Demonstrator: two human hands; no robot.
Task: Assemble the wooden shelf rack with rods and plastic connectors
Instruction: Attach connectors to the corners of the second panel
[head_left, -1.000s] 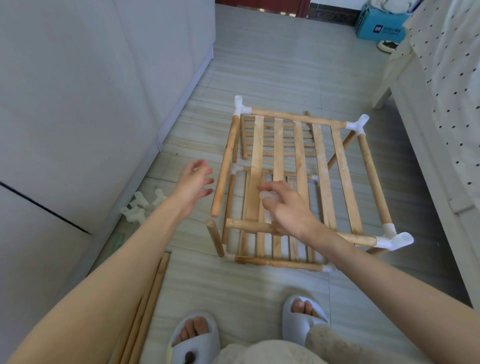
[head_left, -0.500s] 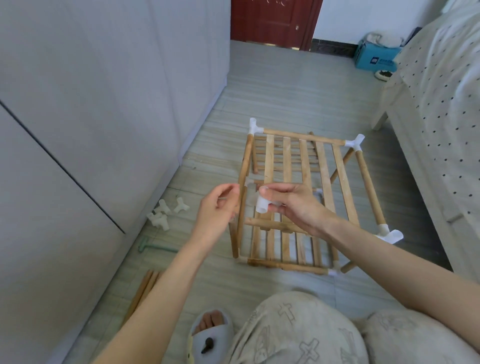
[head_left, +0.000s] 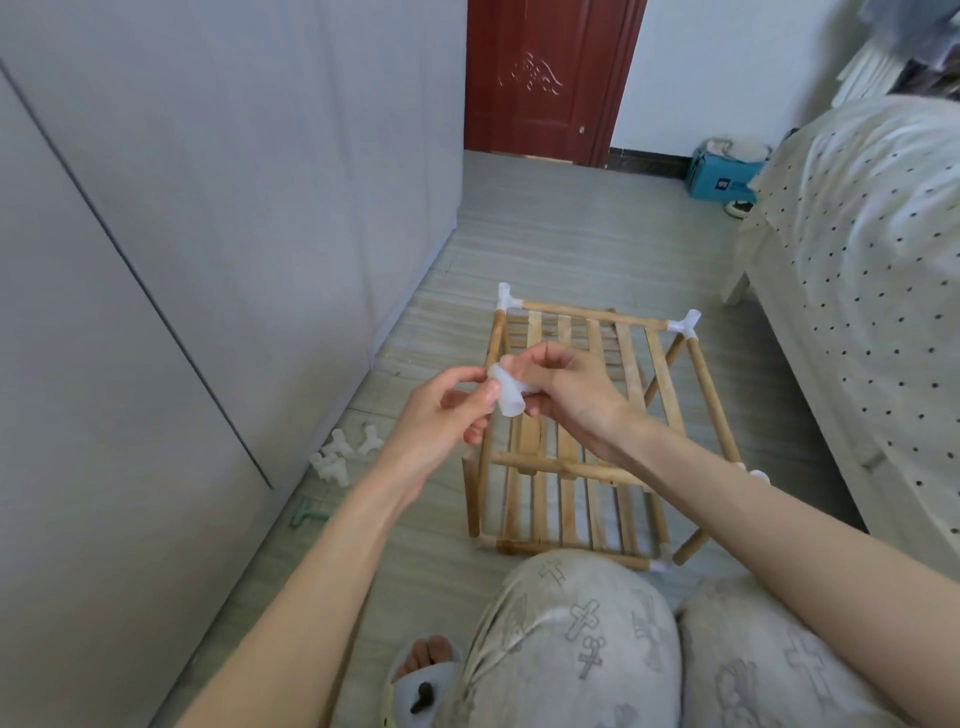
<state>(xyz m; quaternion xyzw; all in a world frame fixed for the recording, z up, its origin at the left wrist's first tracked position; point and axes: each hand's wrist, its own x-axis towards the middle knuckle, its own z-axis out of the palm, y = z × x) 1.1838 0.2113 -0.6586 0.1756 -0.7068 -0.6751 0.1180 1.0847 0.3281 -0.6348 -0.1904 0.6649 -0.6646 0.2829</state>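
A part-built wooden shelf rack (head_left: 602, 431) of slats and rods stands on the floor in front of me, with white plastic connectors on its far corners (head_left: 506, 299). I hold one translucent white plastic connector (head_left: 506, 392) in the air above the rack's left side. My right hand (head_left: 566, 395) grips it from the right, and my left hand (head_left: 441, 410) pinches its left end with thumb and fingers. Part of the connector is hidden by my fingers.
Several spare white connectors (head_left: 345, 452) lie on the floor by the grey wardrobe (head_left: 208, 234) on the left, with a small green tool (head_left: 306, 512) near them. A bed with dotted cover (head_left: 857, 291) borders the right. A red door (head_left: 545, 78) and a blue box (head_left: 719, 179) stand far back.
My right hand lifted the connector off the rack and my left hand came in to take its other end. My view has tilted upward and my knees have come into view.
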